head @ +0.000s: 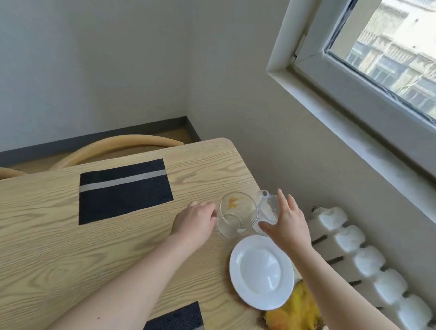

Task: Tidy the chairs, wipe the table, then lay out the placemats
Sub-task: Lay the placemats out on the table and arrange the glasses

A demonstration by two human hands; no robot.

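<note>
A dark placemat point(124, 191) with a grey stripe lies flat on the far part of the light wooden table point(53, 244). A second dark placemat point(176, 323) shows at the near edge. My left hand point(195, 221) grips the handle side of a clear glass mug point(237, 214) with an orange stain inside. My right hand point(286, 220) reaches with straight fingers against a second clear glass mug point(268, 206) just right of the first. A curved wooden chair back point(105, 147) rises behind the table's far edge.
A white plate point(261, 272) sits near the table's right edge, partly over a yellow cloth point(294, 322). A white radiator point(369, 266) runs along the wall under the window point(397, 56), right of the table.
</note>
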